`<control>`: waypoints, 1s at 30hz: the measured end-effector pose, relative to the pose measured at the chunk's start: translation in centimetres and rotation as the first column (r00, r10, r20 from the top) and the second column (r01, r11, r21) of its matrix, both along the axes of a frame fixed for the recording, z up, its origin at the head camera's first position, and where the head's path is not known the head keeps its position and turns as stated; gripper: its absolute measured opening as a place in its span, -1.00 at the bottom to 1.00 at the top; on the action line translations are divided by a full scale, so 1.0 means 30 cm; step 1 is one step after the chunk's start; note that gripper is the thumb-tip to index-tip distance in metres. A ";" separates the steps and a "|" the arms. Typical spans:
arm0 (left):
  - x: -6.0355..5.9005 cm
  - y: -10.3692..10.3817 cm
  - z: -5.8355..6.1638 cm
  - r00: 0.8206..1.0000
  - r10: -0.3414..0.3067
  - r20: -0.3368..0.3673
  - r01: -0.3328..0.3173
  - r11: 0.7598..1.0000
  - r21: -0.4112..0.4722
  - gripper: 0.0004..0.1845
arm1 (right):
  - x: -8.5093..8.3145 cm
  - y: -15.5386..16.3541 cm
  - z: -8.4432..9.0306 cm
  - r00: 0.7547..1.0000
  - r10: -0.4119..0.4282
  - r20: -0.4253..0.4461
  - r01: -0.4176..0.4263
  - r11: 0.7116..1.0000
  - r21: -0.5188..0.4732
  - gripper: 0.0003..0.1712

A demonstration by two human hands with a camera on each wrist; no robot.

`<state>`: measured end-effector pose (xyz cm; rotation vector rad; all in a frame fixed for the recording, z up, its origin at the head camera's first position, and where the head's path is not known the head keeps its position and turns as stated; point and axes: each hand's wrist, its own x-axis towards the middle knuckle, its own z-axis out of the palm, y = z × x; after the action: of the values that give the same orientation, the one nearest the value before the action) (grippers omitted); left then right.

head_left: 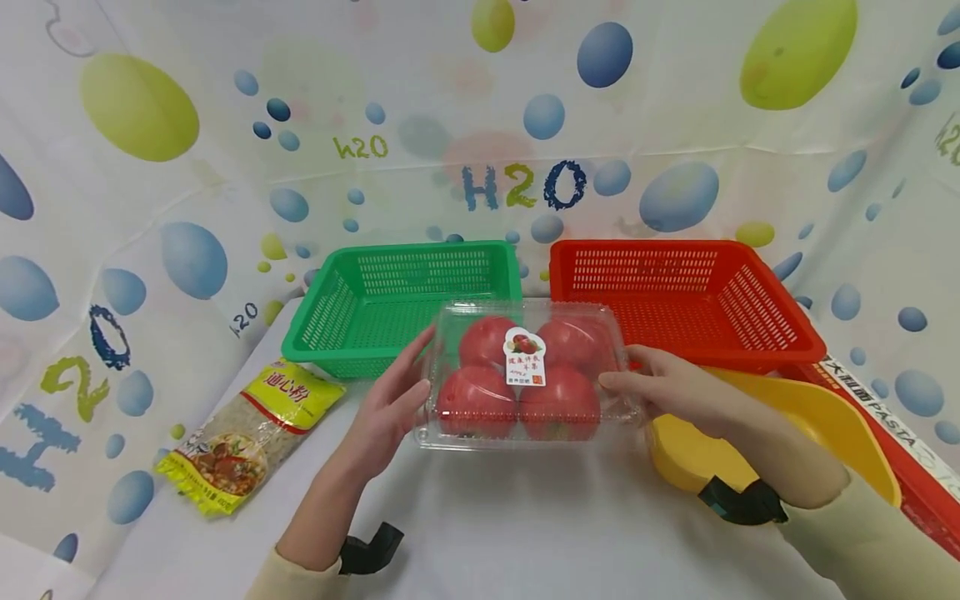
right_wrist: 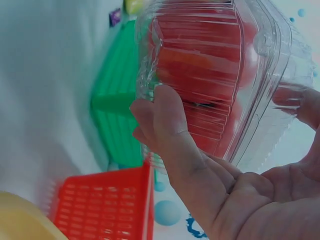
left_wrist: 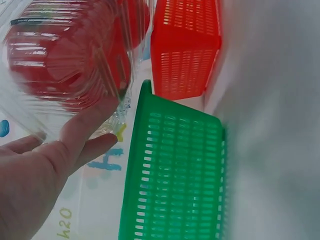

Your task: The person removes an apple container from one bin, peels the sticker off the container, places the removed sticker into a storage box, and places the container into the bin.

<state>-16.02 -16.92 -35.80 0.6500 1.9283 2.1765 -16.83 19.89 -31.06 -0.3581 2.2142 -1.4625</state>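
Note:
A clear plastic clamshell box (head_left: 523, 367) of red apples (head_left: 476, 400), with a white label on its lid, is held off the white tabletop between both hands. My left hand (head_left: 386, 408) grips its left end; the left wrist view shows the fingers (left_wrist: 90, 125) against the box's side and underside. At the right end my right hand (head_left: 663, 383) holds it, thumb over the lid's edge and fingers (right_wrist: 172, 120) curled beneath. Behind the box stand a green basket (head_left: 405, 333) and a red basket (head_left: 652, 325). The box overlaps the green basket's front edge in the head view.
On the left lies a yellow-ended bag of macaroni (head_left: 251, 429). A yellow basin (head_left: 817, 408) sits at the right, partly behind my right forearm. Beside it is a long red package (head_left: 930, 508) marked PASTA. A patterned white sheet (head_left: 420, 67) hangs behind the baskets.

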 end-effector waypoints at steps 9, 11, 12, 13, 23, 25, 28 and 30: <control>0.059 -0.039 -0.050 0.994 -0.088 0.071 0.089 0.996 -0.017 -0.22 | 0.044 -0.008 -0.043 0.999 0.017 0.032 -0.017 1.000 -0.011 -0.16; 0.062 -0.041 -0.062 0.992 -0.103 0.075 0.105 0.994 -0.032 -0.23 | 0.043 -0.009 -0.056 0.999 0.026 0.045 -0.025 0.999 -0.022 -0.18; 0.062 -0.042 -0.068 0.991 -0.109 0.076 0.113 0.993 -0.040 -0.23 | 0.043 -0.010 -0.064 0.998 0.028 0.054 -0.027 0.999 -0.025 -0.19; 0.062 -0.044 -0.074 0.990 -0.120 0.076 0.124 0.991 -0.047 -0.24 | 0.043 -0.011 -0.071 0.997 0.031 0.065 -0.029 0.999 -0.031 -0.20; 0.040 -0.064 -0.156 0.967 -0.194 0.167 0.211 0.974 -0.088 -0.26 | 0.049 -0.037 -0.155 0.994 -0.034 0.100 0.034 0.999 0.005 -0.25; 0.033 -0.068 -0.176 0.962 -0.206 0.180 0.223 0.972 -0.079 -0.26 | 0.049 -0.045 -0.174 0.994 -0.050 0.100 0.050 0.999 0.008 -0.25; 0.024 -0.070 -0.201 0.956 -0.220 0.195 0.239 0.968 -0.074 -0.24 | 0.050 -0.055 -0.201 0.991 -0.074 0.109 0.074 0.997 0.006 -0.26; 0.020 -0.070 -0.213 0.954 -0.220 0.205 0.240 0.968 -0.079 -0.23 | 0.051 -0.062 -0.219 0.988 -0.097 0.117 0.096 0.995 0.010 -0.26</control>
<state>-15.43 -19.02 -42.19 0.5874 1.7554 1.9096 -15.31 18.02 -37.62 -0.1608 2.1666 -1.4892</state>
